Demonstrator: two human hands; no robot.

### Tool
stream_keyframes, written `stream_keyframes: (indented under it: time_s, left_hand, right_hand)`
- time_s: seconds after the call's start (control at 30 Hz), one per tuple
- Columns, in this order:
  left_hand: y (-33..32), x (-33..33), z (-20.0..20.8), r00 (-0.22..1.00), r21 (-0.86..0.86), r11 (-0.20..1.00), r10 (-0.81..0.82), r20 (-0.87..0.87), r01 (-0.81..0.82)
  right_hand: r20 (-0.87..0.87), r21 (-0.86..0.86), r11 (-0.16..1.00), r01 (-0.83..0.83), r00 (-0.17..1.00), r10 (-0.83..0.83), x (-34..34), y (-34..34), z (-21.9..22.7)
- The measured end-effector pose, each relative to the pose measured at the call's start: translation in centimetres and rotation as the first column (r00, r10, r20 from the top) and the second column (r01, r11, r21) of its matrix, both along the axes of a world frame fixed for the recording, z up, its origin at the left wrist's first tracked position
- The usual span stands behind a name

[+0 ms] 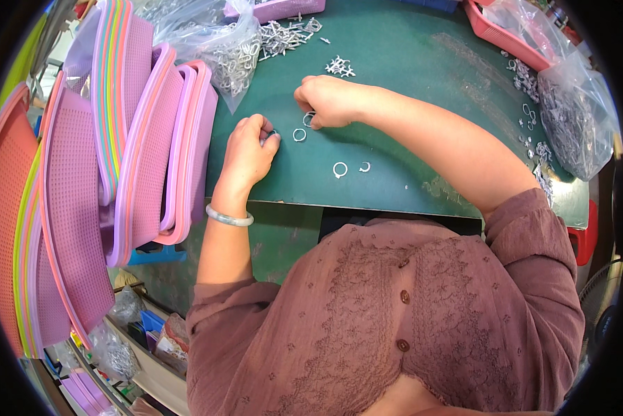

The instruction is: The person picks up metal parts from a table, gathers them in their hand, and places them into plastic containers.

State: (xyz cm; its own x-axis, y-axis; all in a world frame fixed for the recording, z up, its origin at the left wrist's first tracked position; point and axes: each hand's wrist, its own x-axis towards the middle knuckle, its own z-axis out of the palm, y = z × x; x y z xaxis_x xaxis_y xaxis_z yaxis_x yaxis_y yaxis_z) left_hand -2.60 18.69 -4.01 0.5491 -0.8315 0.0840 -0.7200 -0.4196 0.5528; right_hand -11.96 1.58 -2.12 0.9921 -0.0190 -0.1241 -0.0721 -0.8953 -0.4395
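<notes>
My left hand (245, 154), with a pale bangle (229, 216) on its wrist, is closed near the left side of the green table (408, 90). A small piece shows at its fingertips, too covered to name. To its right, my right hand (329, 102) reaches down with bent fingers at a silver metal ring (308, 119). Just beside that lies another ring (299, 135), flat on the table. Nearer to me are a ring with a small stub (340, 170) and an open, C-shaped ring (365, 167). Beyond my right hand sits a small heap of silver metal pieces (340, 66).
Stacked plastic baskets (145, 139) in purple, pink and other colours stand at the left. A clear bag of metal parts (234, 66) and a loose pile (284, 38) lie far left. At right are another filled bag (575, 121), a pink basket (509, 35) and scattered parts.
</notes>
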Motion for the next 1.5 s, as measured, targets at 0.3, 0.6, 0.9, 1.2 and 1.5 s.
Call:
stream_keyframes:
  time_s: [0.3, 0.6, 0.9, 1.2, 1.5]
  left_hand:
    - [0.3, -0.1, -0.2, 0.991, -0.083, 0.993, -0.070, 0.115, 0.080]
    - [0.0, -0.2, -1.1, 0.985, -0.205, 0.978, -0.008, -0.171, -0.028]
    - [-1.5, -2.3, -0.6, 0.989, -0.106, 0.983, -0.151, 0.006, 0.150]
    - [-2.0, -1.5, -0.6, 0.977, -0.043, 0.982, -0.177, 0.122, 0.184]
    - [-1.7, -1.7, -0.9, 0.940, -0.080, 0.960, -0.241, 0.242, 0.267]
  right_hand:
    - [0.012, 0.037, 0.999, 0.000, 1.000, -0.001, -0.1, 0.8, 0.1]
    - [0.188, 0.080, 0.996, 0.039, 0.981, -0.054, -0.4, 0.2, -1.5]
    - [-0.238, 0.939, 0.173, 0.298, 0.925, -0.296, -2.7, -3.5, -1.4]
    - [-0.125, 0.984, -0.165, 0.071, 0.929, -0.348, -6.3, -5.0, -0.3]
    - [-0.207, 0.621, 0.756, 0.206, 0.974, -0.095, -9.0, -1.0, 1.0]
